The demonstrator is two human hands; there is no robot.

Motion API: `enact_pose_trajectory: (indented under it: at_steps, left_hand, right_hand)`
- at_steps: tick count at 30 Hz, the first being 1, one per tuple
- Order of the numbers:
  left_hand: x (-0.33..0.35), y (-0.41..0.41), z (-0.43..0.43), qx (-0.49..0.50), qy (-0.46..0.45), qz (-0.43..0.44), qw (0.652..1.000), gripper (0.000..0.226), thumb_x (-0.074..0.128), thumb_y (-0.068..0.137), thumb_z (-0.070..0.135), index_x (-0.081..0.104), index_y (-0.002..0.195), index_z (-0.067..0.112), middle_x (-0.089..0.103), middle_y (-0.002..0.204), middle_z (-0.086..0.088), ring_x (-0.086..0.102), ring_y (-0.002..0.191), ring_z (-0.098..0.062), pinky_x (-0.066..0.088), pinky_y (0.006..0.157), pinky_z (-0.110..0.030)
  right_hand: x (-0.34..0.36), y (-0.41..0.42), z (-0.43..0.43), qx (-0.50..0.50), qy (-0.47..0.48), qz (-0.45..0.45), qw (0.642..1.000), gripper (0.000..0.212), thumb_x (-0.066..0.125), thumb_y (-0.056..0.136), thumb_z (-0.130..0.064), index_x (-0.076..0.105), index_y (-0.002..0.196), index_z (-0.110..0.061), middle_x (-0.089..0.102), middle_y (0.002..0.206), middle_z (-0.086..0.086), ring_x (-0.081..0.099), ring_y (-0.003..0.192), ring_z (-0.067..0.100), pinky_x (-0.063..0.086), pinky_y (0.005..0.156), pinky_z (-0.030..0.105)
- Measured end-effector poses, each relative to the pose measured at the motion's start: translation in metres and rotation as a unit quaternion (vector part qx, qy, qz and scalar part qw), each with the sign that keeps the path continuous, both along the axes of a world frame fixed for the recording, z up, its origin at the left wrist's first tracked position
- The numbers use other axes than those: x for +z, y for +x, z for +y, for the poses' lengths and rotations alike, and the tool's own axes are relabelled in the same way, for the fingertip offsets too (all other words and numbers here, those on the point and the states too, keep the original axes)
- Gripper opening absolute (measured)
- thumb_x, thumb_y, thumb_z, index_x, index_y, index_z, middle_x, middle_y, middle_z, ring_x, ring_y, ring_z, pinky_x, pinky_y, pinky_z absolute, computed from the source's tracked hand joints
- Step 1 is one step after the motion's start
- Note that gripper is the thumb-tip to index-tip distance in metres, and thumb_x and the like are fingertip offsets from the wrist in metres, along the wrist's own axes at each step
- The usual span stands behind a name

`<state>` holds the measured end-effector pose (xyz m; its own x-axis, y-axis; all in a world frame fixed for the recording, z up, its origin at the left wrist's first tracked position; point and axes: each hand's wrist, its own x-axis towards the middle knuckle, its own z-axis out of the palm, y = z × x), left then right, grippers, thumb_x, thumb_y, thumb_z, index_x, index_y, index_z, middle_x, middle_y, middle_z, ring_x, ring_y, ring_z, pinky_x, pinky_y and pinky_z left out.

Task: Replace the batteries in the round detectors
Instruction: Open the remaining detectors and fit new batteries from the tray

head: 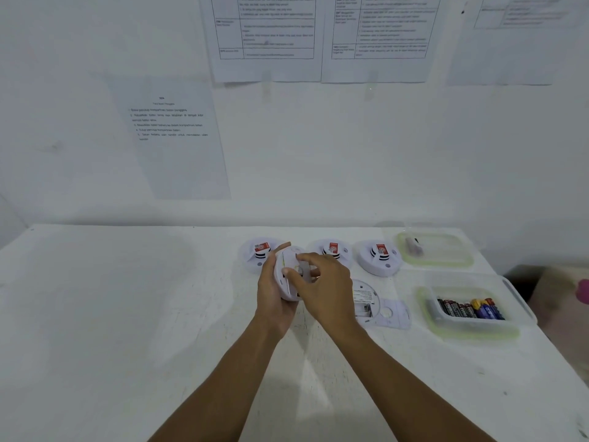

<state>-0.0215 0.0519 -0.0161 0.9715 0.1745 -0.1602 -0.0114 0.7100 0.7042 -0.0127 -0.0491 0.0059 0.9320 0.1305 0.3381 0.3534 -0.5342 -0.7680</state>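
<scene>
Flat, diffuse light washes the white table (111, 314) and the wall (63, 154) behind it, leaving a pale, low-contrast scene without glare. Faint, soft-edged shadows lie on the table between the forearms, around one brighter patch. The left hand (273, 293), the right hand (326, 282) and the round detector (291, 266) they grip are slightly smeared. The printed sheets (264, 36) on the wall are too soft to read. The wide-angle lens bows the table's far edge, and the right margin blurs heavily.

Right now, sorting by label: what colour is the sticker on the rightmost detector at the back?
Red with white markings: the sticker on the rightmost detector, head view.
</scene>
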Motion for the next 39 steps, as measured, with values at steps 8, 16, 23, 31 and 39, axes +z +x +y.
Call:
enact_pose_trajectory:
  at_steps: [8, 16, 23, 31, 39]
  left_hand:
    - [-0.001, -0.004, 0.0, 0.014, 0.021, -0.005, 1.0, 0.052, 0.05, 0.081, 0.053, 0.062, 0.122, 0.024, 0.07, 0.115, -0.01, 0.069, 0.1, -0.027, 0.057, 0.085, -0.043]
    - [0.005, -0.009, 0.023, 0.01, -0.004, 0.015, 1.0, 0.073, 0.024, 0.095, 0.068, 0.058, 0.132, 0.015, 0.066, 0.125, -0.015, 0.063, 0.11, -0.031, 0.055, 0.083, -0.042]
    - [0.013, -0.017, 0.031, -0.033, 0.154, 0.04, 0.987, 0.089, 0.019, 0.078, 0.079, 0.062, 0.131, 0.023, 0.063, 0.133, -0.001, 0.059, 0.122, -0.024, 0.048, 0.101, -0.054]
    - [-0.015, -0.046, 0.06, -0.025, 0.382, -0.011, 0.924, 0.041, 0.065, 0.092, 0.031, 0.056, 0.132, 0.029, 0.061, 0.134, 0.011, 0.058, 0.122, -0.008, 0.05, 0.098, -0.028]
    - [-0.046, -0.062, 0.086, -0.051, 0.607, -0.025, 0.793, 0.098, 0.081, 0.053, 0.055, 0.049, 0.138, 0.02, 0.056, 0.135, 0.009, 0.053, 0.123, -0.004, 0.046, 0.102, -0.022]
  right_hand:
    - [0.004, 0.0, 0.001, -0.003, 0.017, 0.044, 0.999, 0.044, 0.073, 0.078, -0.052, 0.071, 0.112, -0.024, 0.069, 0.11, -0.006, 0.068, 0.089, 0.01, 0.058, 0.082, 0.028]
    - [0.011, 0.002, -0.005, 0.066, 0.163, 0.208, 0.962, 0.027, 0.06, 0.091, -0.037, 0.075, 0.084, -0.016, 0.073, 0.085, 0.002, 0.069, 0.088, 0.018, 0.061, 0.077, 0.037]
    - [0.011, -0.014, 0.009, 0.074, 0.279, 0.305, 0.908, 0.045, 0.077, 0.081, -0.034, 0.057, 0.12, -0.026, 0.072, 0.108, 0.0, 0.07, 0.096, 0.017, 0.062, 0.077, 0.042]
    - [0.001, -0.027, 0.007, 0.028, 0.418, 0.35, 0.838, 0.027, 0.054, 0.094, -0.008, 0.06, 0.116, -0.022, 0.069, 0.101, 0.009, 0.068, 0.093, 0.027, 0.059, 0.073, 0.04]
    - [-0.046, -0.041, 0.002, 0.056, 0.167, 0.222, 0.959, 0.03, 0.059, 0.091, -0.008, 0.065, 0.117, -0.021, 0.07, 0.112, -0.008, 0.066, 0.104, 0.009, 0.055, 0.085, 0.021]
